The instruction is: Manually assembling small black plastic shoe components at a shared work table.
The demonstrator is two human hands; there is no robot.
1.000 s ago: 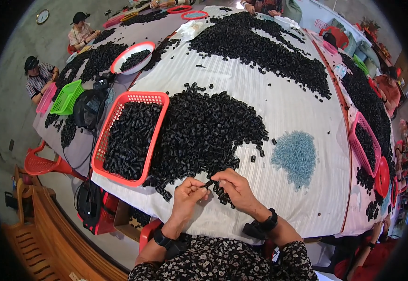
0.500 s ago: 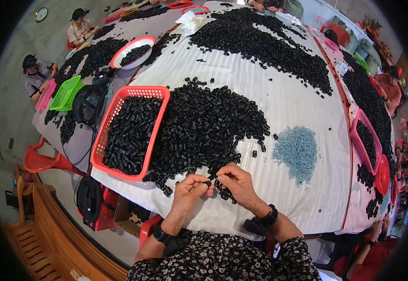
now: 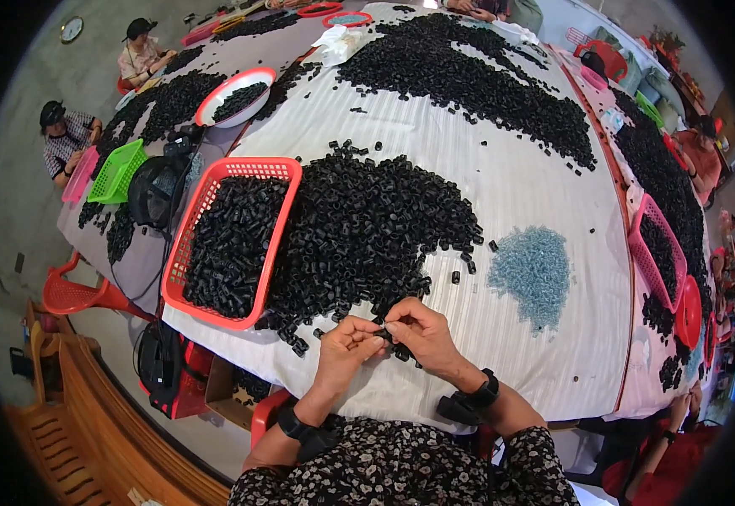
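Note:
My left hand (image 3: 346, 352) is closed in a pinch at the near edge of a heap of small black hollow plastic pieces (image 3: 359, 228). Between its fingertips is a small black plastic piece, mostly covered by the fingers. My right hand (image 3: 425, 339) meets it there, thumb and forefinger pressed together at the same spot; whatever they grip is too small to make out. A few loose black pieces lie beneath the hands. To the right of the heap is a pile of small pale-blue clear pieces (image 3: 532, 274).
At the left of the heap stands a red basket (image 3: 252, 322) full of black pieces. A larger black heap (image 3: 469, 76) spreads over the far table. Beyond the basket are a red-rimmed white basin (image 3: 254, 114) and a green basket (image 3: 117, 173). Other people sit around neighbouring tables.
My fingertips have come closer together, and the black piece in my left hand is now more hidden. The heaps and basket stay where they were.

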